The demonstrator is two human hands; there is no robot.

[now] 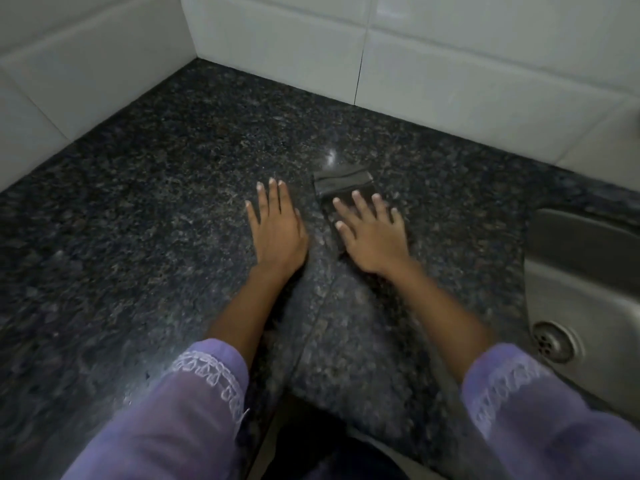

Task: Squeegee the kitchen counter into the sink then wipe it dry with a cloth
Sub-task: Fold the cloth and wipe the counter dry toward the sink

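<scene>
A dark folded cloth (343, 183) lies on the black speckled granite counter (156, 202) near its middle. My right hand (372, 237) presses flat on the near half of the cloth with its fingers spread, and the far end of the cloth shows beyond the fingertips. Just to its left, my left hand (277, 230) rests palm down on the bare stone, fingers apart and holding nothing. The steel sink (581, 271) is set into the counter at the right, its drain (554, 342) visible. No squeegee is in view.
White tiled walls (450, 64) meet in a corner behind and to the left of the counter. The counter's front edge (263, 445) runs between my purple sleeves at the bottom. A grey object shows partly at the right frame edge above the sink.
</scene>
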